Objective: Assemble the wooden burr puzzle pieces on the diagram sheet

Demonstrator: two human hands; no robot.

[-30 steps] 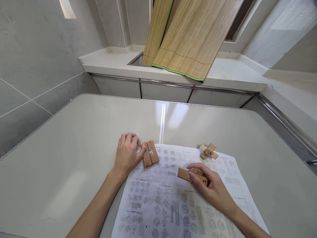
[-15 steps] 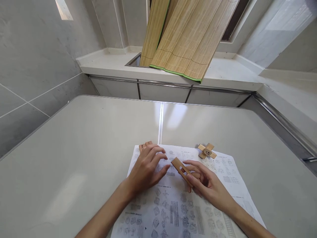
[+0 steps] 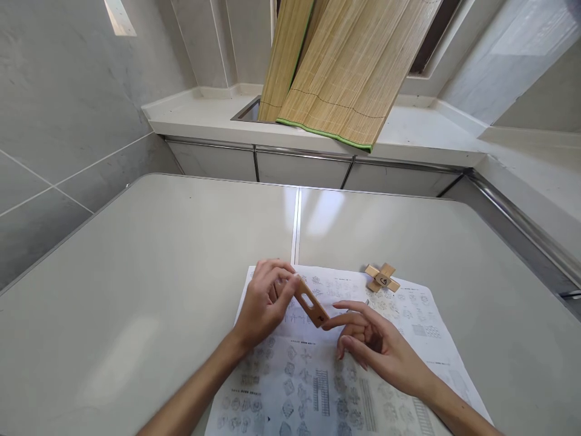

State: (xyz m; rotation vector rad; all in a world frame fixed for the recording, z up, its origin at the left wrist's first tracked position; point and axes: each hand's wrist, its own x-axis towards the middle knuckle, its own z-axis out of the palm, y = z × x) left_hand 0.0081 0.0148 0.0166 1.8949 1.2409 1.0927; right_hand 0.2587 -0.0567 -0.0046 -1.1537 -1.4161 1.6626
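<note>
My left hand (image 3: 269, 298) pinches the upper end of a slotted wooden puzzle piece (image 3: 309, 301) between thumb and fingers. The piece is a light brown bar with an oblong hole in its middle and a dark mark near its lower end. My right hand (image 3: 372, 342) is just to the right, its index fingertip at that lower end, the thumb apart and the other fingers loosely curled. Under both hands lies a printed paper sheet (image 3: 265, 396) with rows of small puzzle drawings. Beyond my right hand sits a cross-shaped wooden puzzle (image 3: 382, 278) with a dark mark on top.
The sheet rests on a pale glossy table (image 3: 136, 272) with a seam (image 3: 296, 224) running away from me. Behind it are a white ledge (image 3: 200, 118) and a hanging bamboo blind (image 3: 336, 79) with a green edge. Grey tiled walls (image 3: 68, 91) stand around.
The slotted piece has passed from my right hand to my left, its angle altered. My right fingers have loosened from it. The numbered wooden pieces behind my left hand are now hidden.
</note>
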